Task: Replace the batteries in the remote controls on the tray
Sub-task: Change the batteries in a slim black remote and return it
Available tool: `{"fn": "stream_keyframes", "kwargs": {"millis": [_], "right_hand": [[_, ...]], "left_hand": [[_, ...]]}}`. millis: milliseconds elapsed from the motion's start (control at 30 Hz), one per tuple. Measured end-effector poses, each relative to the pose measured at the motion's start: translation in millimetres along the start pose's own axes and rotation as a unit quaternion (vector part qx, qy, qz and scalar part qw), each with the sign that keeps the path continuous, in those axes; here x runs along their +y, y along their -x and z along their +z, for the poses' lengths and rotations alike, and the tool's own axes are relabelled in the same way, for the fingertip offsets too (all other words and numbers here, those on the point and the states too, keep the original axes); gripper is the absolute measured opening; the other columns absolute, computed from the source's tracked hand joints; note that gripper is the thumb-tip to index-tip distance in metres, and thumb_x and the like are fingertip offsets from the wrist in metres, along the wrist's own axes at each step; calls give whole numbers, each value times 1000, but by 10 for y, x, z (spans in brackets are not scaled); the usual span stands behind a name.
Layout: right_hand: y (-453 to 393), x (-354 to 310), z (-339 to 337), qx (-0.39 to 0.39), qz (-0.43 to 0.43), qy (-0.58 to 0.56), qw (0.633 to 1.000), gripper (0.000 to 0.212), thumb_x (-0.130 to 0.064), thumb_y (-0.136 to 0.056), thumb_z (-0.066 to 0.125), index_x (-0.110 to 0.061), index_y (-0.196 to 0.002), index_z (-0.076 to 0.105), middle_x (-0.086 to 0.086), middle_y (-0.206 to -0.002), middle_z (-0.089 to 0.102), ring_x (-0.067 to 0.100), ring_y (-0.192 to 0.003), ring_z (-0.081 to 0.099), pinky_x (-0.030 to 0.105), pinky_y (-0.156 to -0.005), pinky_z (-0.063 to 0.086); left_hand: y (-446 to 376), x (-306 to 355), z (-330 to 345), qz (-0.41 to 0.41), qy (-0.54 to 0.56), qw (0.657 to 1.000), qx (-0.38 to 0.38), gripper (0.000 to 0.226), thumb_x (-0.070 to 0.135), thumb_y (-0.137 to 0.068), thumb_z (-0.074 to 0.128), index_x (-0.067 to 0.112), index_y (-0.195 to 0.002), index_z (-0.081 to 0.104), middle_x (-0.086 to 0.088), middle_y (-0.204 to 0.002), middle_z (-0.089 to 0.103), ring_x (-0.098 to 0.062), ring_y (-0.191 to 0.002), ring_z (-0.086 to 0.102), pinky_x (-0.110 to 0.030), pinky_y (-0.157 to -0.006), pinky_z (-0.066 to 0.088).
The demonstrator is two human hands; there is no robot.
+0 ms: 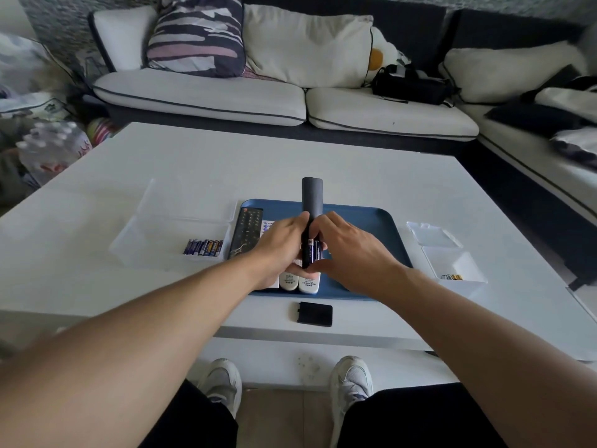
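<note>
My left hand (280,245) grips a slim black remote (312,197) and holds it above the blue tray (381,221). Its battery bay faces me with two dark batteries (313,250) in it. My right hand (352,250) has its fingers curled at the batteries in the bay and at the remote's right side. On the tray a black button remote (247,231) lies at the left. Two white remotes (300,281) lie under my hands, partly hidden. The black battery cover (315,314) rests on the table in front of the tray.
A clear tray (155,234) left of the blue tray holds several batteries (203,248). A small clear box (452,263) at the right holds a few batteries (452,277), its lid (433,234) behind it. A sofa with cushions stands beyond the white table (226,156).
</note>
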State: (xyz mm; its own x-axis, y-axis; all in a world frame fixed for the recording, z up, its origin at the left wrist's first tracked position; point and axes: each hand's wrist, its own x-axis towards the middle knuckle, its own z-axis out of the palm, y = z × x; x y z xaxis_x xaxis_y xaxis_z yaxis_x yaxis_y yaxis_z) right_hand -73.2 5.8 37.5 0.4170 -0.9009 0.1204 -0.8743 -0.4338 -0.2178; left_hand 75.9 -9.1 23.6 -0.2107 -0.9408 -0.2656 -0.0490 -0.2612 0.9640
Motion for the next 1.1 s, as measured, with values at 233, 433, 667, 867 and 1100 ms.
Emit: {"fn": "stream_keyframes", "kwargs": {"millis": [233,433,667,867,1100], "right_hand": [[-16,58,-56,-51,41,-110,992,40,-35,-85,78,-23,-111,50,-10,-107,48,13,-87,54,28,-76,45],[-42,66,-78,-23,51,-111,992,16,-28,-95,67,-17,-103,58,-6,-99,50,13,-81,53,25,-70,42],[-34,67,18,55,85,-167,981,18,-28,-91,71,-22,-96,56,-10,-90,56,5,-76,53,20,-62,37],[-63,81,8,105,77,-177,976,14,-29,-88,74,-23,-91,62,-10,-84,60,6,-75,56,13,-60,38],[-88,92,-5,84,89,-183,976,13,-27,-92,69,-17,-87,63,-4,-79,64,12,-70,55,16,-57,36]], "left_hand": [[19,-15,40,-20,9,1000,-12,48,42,-110,35,9,-108,68,-10,-91,70,-30,-76,70,-42,-62,61],[0,-23,75,-18,42,999,-11,44,44,-108,39,12,-115,69,-7,-99,70,-27,-86,72,-49,-70,63],[-40,29,110,-6,72,997,19,46,43,-108,40,8,-108,69,-6,-90,70,-22,-74,69,-49,-70,63],[-49,51,102,-3,81,997,18,46,45,-107,40,10,-105,71,-11,-95,72,-26,-77,71,-48,-69,63],[-55,-23,105,4,38,999,6,46,48,-106,42,12,-112,70,-12,-108,69,-28,-87,74,-52,-73,63]]}}
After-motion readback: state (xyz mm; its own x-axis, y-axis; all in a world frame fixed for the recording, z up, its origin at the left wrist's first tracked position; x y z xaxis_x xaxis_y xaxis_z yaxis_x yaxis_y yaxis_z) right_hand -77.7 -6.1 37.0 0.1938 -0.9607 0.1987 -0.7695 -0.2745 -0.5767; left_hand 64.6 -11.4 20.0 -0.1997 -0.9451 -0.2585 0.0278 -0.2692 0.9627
